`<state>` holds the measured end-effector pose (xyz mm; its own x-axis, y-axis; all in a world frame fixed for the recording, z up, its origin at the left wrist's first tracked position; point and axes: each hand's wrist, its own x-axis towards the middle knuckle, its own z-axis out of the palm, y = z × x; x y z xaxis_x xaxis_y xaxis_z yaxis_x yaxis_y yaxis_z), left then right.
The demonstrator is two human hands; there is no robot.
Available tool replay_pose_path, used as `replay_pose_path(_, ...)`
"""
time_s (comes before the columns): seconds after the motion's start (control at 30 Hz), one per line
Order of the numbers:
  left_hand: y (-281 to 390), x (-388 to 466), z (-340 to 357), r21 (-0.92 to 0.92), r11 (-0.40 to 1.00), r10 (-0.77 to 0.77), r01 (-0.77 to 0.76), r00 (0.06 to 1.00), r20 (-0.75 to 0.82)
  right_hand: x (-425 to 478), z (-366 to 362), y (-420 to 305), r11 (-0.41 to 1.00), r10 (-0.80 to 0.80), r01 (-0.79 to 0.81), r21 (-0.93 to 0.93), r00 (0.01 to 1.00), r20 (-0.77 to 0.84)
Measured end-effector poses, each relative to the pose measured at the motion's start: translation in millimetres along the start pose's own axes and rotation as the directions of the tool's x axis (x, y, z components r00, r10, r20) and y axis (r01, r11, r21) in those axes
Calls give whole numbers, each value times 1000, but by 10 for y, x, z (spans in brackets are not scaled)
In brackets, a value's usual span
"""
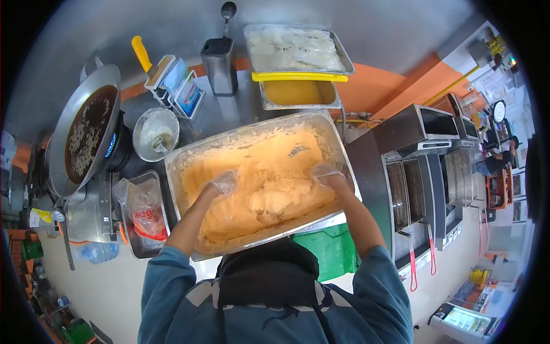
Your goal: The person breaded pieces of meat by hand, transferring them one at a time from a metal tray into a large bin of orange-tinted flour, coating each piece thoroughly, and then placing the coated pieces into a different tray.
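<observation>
A large rectangular steel pan (346, 165) lies in front of me, holding a deep layer of orange-tinted breading flour (275, 148). Both my hands wear clear plastic gloves and are down in the flour. My left hand (224, 182) is left of the middle. On the right, my right hand (327, 173) is close to the pan's side wall. Between them the flour is heaped into a lumpy mound (268, 200), perhaps with coated pieces in it. The fingers of both hands are buried or blurred, so their grip is hidden.
At left, a large wok (56, 142) of dark oil sits over a lit burner. Near it are a metal bowl (144, 133) and a tray (161, 185) with a plastic bag. Behind the pan stands a yellow-handled knife (141, 53) in a rack. Deep fryers (404, 193) line the right.
</observation>
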<state>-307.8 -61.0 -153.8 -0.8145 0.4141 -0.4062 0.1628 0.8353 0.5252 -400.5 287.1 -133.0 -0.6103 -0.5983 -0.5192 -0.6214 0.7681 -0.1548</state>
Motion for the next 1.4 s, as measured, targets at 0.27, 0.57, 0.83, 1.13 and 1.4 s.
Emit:
replay_pose_path(0.27,829,-99,-329,-478,856,-148,195,980,135,146,78,-875,596,65,80,799,987,-147)
replay_pose_path(0.57,-216,-701,238,-416,908,-41,39,999,5,-410,-191,-688,891,-49,-29,452,986,158)
replay_pose_path(0.83,-112,-511,591,-971,187,-123,150,984,128,-219,-428,-1648,133,-10,-59,989,998,61)
replay_pose_path(1.13,-46,-955,199,-65,996,-61,68,992,113,-98,-121,-1153,265,-37,-330,906,935,352)
replay_pose_path(1.4,445,-562,273,-388,918,-140,75,980,-142,203,195,-1470,332,-140,174,927,981,-134)
